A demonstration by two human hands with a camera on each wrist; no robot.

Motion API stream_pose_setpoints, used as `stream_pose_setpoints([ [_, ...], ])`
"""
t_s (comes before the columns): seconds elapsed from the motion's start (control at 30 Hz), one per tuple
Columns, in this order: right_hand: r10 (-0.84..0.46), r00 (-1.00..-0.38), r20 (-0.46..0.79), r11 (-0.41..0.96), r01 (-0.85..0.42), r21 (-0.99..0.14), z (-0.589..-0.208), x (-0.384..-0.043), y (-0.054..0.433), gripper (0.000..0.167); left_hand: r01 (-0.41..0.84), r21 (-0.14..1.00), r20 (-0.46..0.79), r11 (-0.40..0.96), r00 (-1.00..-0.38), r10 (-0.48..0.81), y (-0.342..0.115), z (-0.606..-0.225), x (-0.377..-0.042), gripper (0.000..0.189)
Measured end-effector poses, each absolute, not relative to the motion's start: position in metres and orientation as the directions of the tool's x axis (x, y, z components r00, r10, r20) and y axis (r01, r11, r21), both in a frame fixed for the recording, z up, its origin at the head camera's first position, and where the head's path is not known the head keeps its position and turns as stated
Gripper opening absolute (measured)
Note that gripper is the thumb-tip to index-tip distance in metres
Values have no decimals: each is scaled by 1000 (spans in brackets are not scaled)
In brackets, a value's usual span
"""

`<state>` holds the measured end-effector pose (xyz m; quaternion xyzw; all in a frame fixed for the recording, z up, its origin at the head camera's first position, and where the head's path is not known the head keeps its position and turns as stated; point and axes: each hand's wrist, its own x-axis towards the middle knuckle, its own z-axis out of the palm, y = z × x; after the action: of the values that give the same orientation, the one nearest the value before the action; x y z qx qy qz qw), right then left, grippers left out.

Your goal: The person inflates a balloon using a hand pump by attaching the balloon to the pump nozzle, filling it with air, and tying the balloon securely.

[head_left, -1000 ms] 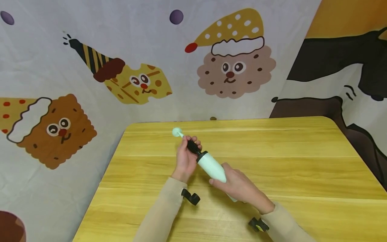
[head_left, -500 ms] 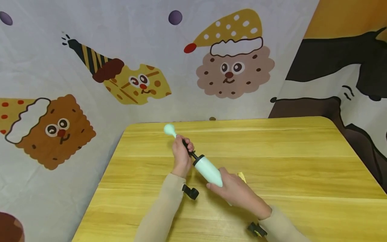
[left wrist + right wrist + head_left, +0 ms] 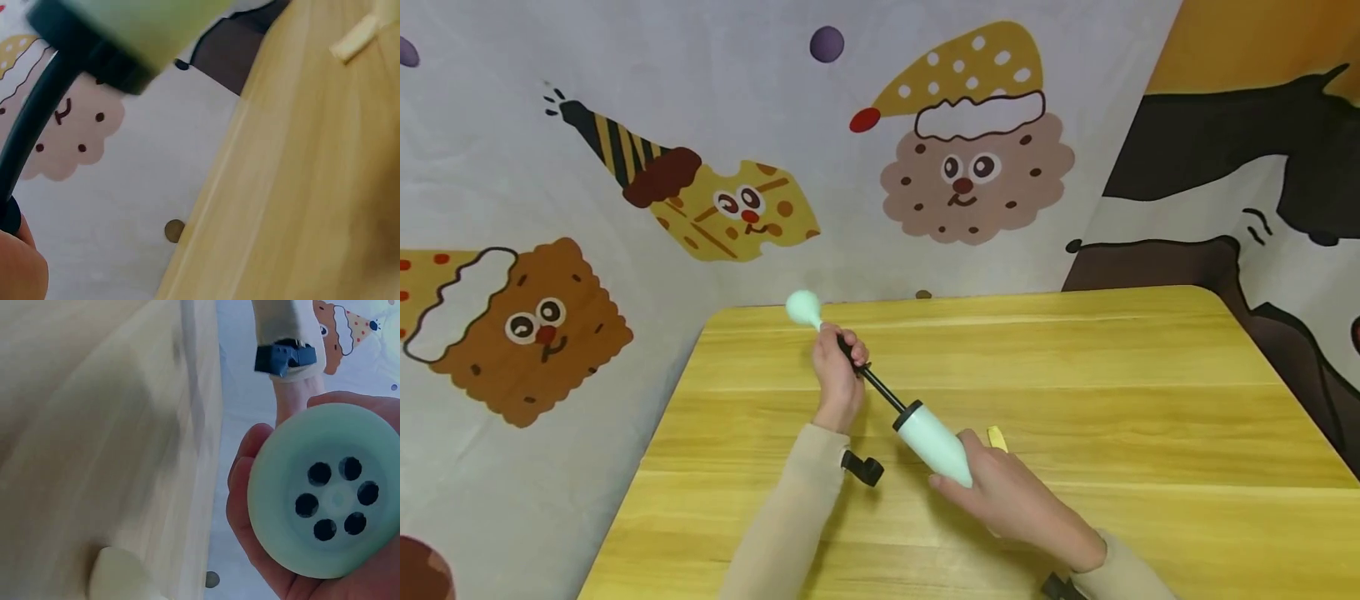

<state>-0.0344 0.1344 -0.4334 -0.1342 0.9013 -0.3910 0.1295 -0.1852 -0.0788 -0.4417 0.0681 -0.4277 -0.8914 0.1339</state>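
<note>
A mint-green hand balloon pump (image 3: pixel 934 444) slants across the middle of the head view, its black rod (image 3: pixel 883 389) drawn out of the barrel. My left hand (image 3: pixel 838 367) grips the black end of the rod, and just past it bulges a small round mint balloon (image 3: pixel 803 307). Round the lower part of the barrel curl the fingers of my right hand (image 3: pixel 1011 496). From the right wrist, the pump's round base (image 3: pixel 337 500) shows several dark holes. The left wrist view catches a left fingertip (image 3: pixel 24 269), the rod and the blurred barrel (image 3: pixel 144 31).
A small yellow piece (image 3: pixel 997 438) lies on the wooden table (image 3: pixel 1112 375) behind my right hand. Behind the table hangs a cloth backdrop (image 3: pixel 760 275) with cartoon biscuits and cheese. Black wrist cameras (image 3: pixel 862 467) are strapped to both sleeves.
The left hand has moved up and left, the right slightly down and right, drawing the rod further out. The mint balloon looks larger, and the yellow piece has come into view.
</note>
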Motion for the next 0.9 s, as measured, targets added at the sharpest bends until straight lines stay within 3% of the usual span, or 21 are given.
stream_pose_setpoints([
  [0.27,-339,-935,-102,633,-146,-761,-440,-65,116,58,79,828,-43,-554,-978,-204,-56,-455,-169,36],
  [0.5,-331,-937,-109,601,-121,-790,-446,-66,109,58,82,849,-52,-521,-970,-237,-61,-455,-174,43],
  [0.7,-302,-945,-122,677,-123,-726,-440,-49,119,62,149,810,-61,-567,-940,-335,-90,-449,-191,42],
  [0.9,-357,-928,-103,699,-192,-688,-436,-36,143,61,233,733,-66,-639,-911,-408,-116,-442,-199,35],
])
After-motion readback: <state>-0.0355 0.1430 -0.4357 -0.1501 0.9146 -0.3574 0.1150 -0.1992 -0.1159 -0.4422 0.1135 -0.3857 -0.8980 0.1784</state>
